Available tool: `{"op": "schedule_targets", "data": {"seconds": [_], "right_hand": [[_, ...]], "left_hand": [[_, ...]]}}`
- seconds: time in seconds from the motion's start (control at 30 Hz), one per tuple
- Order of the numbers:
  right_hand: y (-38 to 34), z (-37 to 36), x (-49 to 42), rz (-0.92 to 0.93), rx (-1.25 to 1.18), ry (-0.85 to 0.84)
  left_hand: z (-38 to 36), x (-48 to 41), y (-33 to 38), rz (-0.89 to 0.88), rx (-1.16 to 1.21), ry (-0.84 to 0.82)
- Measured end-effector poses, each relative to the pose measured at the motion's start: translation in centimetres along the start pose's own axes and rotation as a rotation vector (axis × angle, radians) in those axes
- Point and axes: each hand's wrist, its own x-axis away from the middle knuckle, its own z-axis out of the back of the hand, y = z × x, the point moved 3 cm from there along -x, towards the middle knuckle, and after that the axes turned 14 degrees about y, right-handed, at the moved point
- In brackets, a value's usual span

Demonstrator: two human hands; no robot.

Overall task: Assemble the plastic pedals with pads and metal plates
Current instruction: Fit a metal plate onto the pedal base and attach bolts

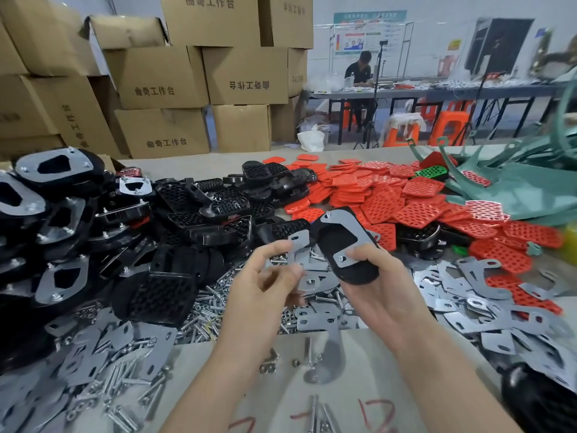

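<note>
Boxes (156, 76) are standing behind the cluttered desk (359, 354). Above its middle, the right hand (374, 285) is clasping a black pedal (354, 271) bearing a metal plate (346, 228); the left hand (265, 276) is pinching another plate (298, 242) alongside.

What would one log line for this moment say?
step: fitting plates | right hand: grips black pedal with metal plate on it | left hand: pinches second plate

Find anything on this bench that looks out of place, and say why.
A green pad lies among the red pads at the pile's far edge; its colour matches none of the pads around it, so it looks misplaced.
</note>
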Motion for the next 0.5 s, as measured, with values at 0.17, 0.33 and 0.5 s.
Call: {"op": "schedule_targets", "data": {"seconds": [0.17,0.33,0.5], "right_hand": [[0.4,0.1,0.1,-0.038,0.013,-0.001],[0.6,-0.2,0.1,-0.015,0.021,-0.081],[0.9,-0.3,0.2,-0.031,0.035,-0.142]], "left_hand": [[0.3,0.0,0.5,-0.072,-0.051,-0.025],[0.7,0.2,0.8,-0.256,-0.162,0.045],[1.2,0.1,1.2,-0.310,-0.147,0.123]]}}
